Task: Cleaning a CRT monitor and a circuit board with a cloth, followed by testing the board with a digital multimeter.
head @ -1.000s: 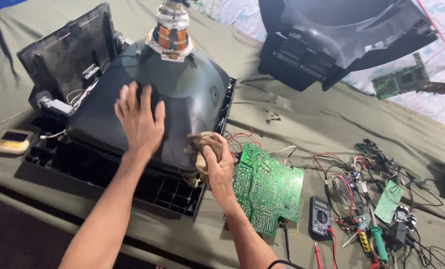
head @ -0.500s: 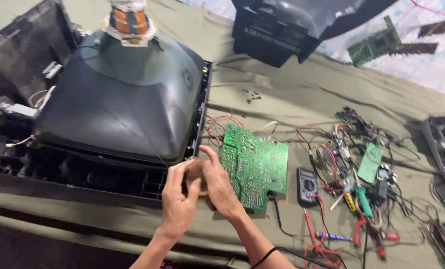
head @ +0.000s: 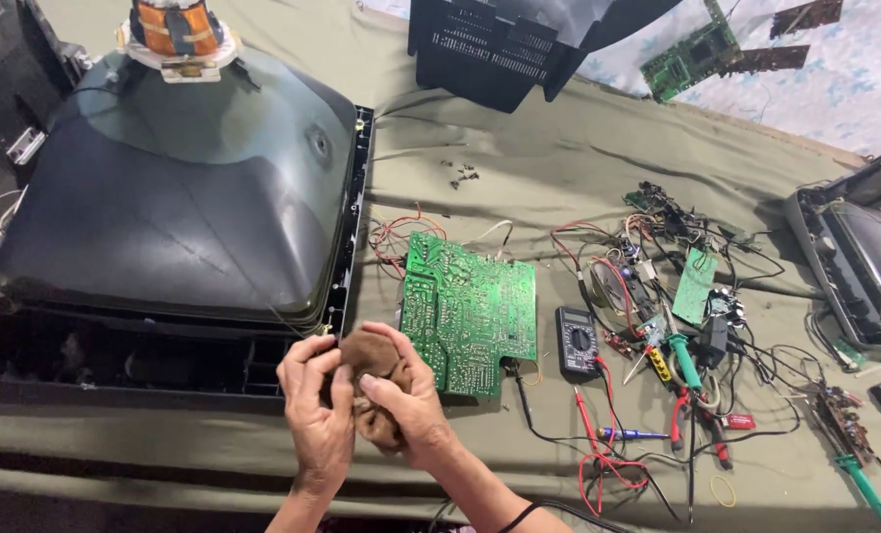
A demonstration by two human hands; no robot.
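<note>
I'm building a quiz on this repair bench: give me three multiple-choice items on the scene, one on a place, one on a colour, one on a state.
1. Where does the large green circuit board lie?
A. On the olive cloth, right of the dark picture tube
B. On top of the tube
C. Inside the black plastic housing at the top

2. What colour is the crumpled rag?
A. White
B. Brown
C. Blue

3. How is the rag held?
A. Pressed on the tube by one hand
B. Lying loose on the cloth
C. Bunched between both hands

Answers: 1 A, the board lies flat on the cloth beside the tube's right edge. 2 B, the cloth wad is brown. 3 C, the left hand and right hand both close around it in front of the tube.
</note>
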